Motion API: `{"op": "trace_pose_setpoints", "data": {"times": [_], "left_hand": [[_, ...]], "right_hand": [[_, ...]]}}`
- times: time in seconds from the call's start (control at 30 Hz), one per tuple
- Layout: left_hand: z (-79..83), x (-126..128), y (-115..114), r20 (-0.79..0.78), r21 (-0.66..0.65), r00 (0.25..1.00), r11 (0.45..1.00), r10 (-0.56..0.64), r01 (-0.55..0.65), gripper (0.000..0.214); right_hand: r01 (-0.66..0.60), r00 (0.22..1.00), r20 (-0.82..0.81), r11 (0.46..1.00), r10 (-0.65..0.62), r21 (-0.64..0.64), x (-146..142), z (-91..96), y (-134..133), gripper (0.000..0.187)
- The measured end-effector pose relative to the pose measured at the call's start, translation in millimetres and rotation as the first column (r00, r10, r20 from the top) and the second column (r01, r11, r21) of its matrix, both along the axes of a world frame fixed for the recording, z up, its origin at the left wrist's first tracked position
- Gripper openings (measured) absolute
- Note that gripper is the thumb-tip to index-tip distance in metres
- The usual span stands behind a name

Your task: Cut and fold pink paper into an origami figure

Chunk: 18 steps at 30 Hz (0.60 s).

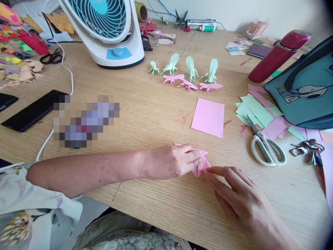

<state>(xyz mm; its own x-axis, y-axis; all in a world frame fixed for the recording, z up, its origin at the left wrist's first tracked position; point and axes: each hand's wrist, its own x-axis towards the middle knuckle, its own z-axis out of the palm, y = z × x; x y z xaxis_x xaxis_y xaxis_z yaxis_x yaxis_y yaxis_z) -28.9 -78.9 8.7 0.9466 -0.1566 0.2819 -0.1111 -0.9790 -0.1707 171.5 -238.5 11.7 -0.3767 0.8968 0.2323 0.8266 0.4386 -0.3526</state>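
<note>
A small piece of folded pink paper point(202, 163) lies on the table in front of me, with triangular points and crease lines showing. Over its left part rests my left hand point(179, 160), fingers bent and pressing it down, so that part is hidden. At its lower right corner, my right hand point(231, 191) has thumb and index finger closed on the paper's edge. A flat pink square of paper point(208, 117) lies just beyond. Further back stand several green folded paper figures point(191, 68), with pink folded figures point(187, 84) in front of them.
White-handled scissors point(267, 149), keys point(310, 149) and loose green and pink paper pieces point(256, 113) lie to the right, beside a teal bag point(307, 93) and a red flask point(278, 57). A fan point(117, 52) stands at back left. A black phone-like slab point(31, 111) lies left.
</note>
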Motion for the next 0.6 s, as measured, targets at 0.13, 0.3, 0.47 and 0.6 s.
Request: {"op": "trace_pose_setpoints", "data": {"times": [0.13, 0.3, 0.47, 0.6], "left_hand": [[2.4, 0.0, -1.6, -0.032, 0.023, 0.999, 1.000, 0.004, -0.003, 0.029], [3.5, -0.1, -4.0, -0.028, 0.030, 0.999, 0.999, 0.021, -0.020, 0.031], [3.6, 0.2, -4.1, -0.024, 0.062, 1.000, 0.998, 0.008, -0.006, 0.030], [4.3, -0.3, -4.4, 0.001, 0.045, 1.000, 0.999, -0.009, 0.009, 0.031]], "right_hand": [[0.038, 0.998, 0.047, 0.999, -0.038, 0.013, -10.4, -9.7, -19.0, 0.046], [0.085, 0.989, 0.118, 0.994, -0.092, 0.065, -18.5, -13.2, -21.4, 0.045], [0.092, 0.986, 0.137, 0.995, -0.096, 0.036, -19.6, -10.3, -19.5, 0.051], [0.092, 0.987, 0.132, 0.996, -0.093, 0.014, -19.9, -9.9, -19.5, 0.051]]}}
